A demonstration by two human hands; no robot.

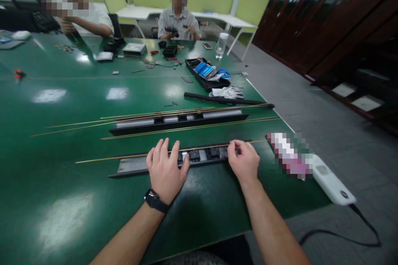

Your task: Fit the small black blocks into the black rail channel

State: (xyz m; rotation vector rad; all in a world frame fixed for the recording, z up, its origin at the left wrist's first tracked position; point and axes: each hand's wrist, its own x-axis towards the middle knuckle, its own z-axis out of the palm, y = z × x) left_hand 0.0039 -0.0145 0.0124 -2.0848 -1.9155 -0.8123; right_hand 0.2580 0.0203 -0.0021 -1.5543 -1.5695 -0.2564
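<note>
A long dark metal channel (132, 165) with black blocks (195, 155) set inside lies on the green table before me. Along its far edge runs a thin brass-coloured rod (102, 160), sticking out past both ends. My left hand (166, 169) rests over the channel's middle, fingers spread, covering part of the rod and channel. At the channel's right end my right hand (244, 159) is closed, thumb and fingertips pinched on the rod. Farther back, a second channel (180, 124) of the same kind has several brass rods (139, 134) lying over and beside it.
A black tray (207, 76) with blue packets, white gloves (226, 92) and a black tube (214, 98) lie behind the channels. A white handheld device (331, 180) with a cable overhangs the right table edge (270, 103). Two people sit opposite; a clear bottle (221, 45) stands far right.
</note>
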